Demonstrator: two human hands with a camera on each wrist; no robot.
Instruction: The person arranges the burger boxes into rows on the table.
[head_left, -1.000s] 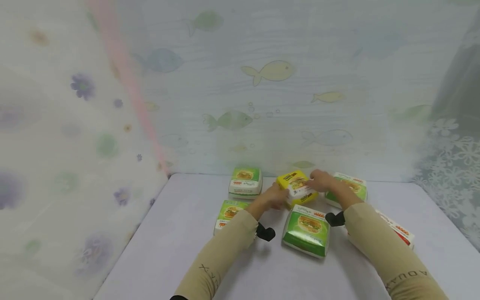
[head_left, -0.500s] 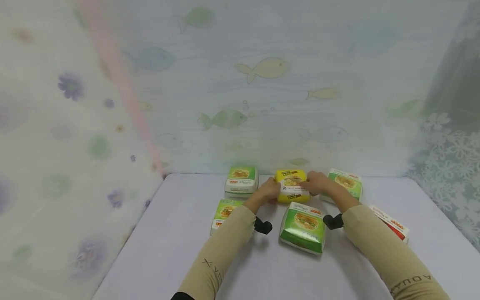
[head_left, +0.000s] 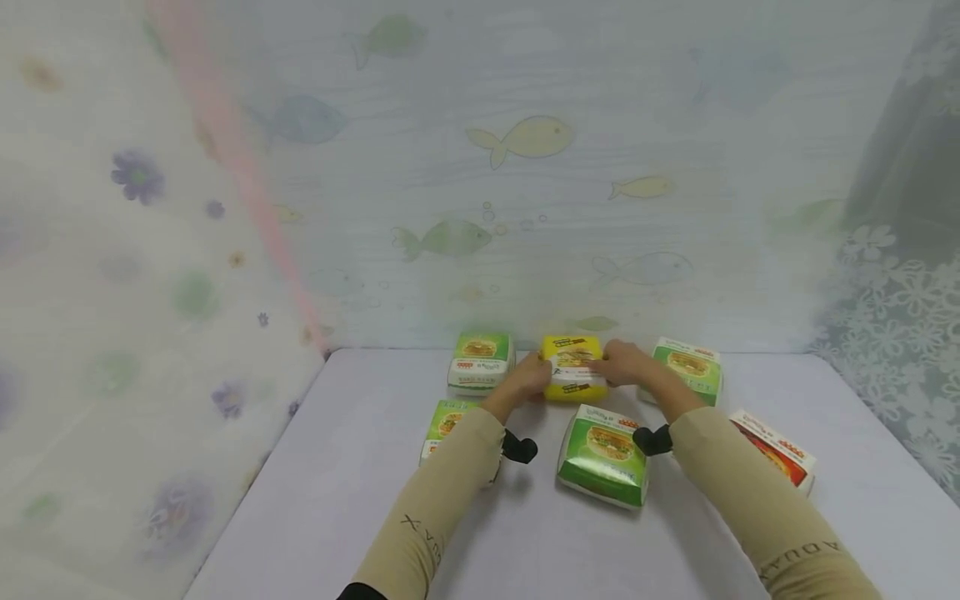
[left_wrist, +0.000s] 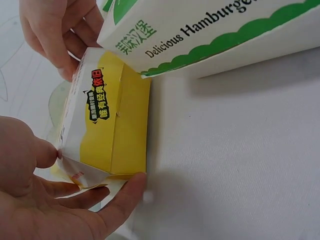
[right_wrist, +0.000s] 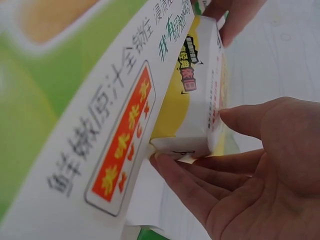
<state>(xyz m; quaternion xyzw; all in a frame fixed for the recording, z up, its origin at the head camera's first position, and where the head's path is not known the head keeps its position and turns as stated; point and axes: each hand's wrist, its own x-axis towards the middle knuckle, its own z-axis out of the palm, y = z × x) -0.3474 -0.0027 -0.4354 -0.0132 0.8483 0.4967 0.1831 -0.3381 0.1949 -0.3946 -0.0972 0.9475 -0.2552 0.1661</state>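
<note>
Head view, yellow box (head_left: 573, 379) partly hidden, left hand (head_left: 527, 379) and right hand (head_left: 622, 364) gripping its ends.

A pale lilac table (head_left: 337, 467) stands against the wall and carries six burger boxes. In the back row, close to the wall, there are a green box (head_left: 481, 362) on the left, a yellow box (head_left: 573, 379) in the middle and another green box (head_left: 686, 369) on the right. Nearer the front lie a third green box (head_left: 447, 425) on the left, partly hidden by a sleeve, a larger green box (head_left: 604, 455) in the middle, and a red box (head_left: 776, 450) on the right.
</note>
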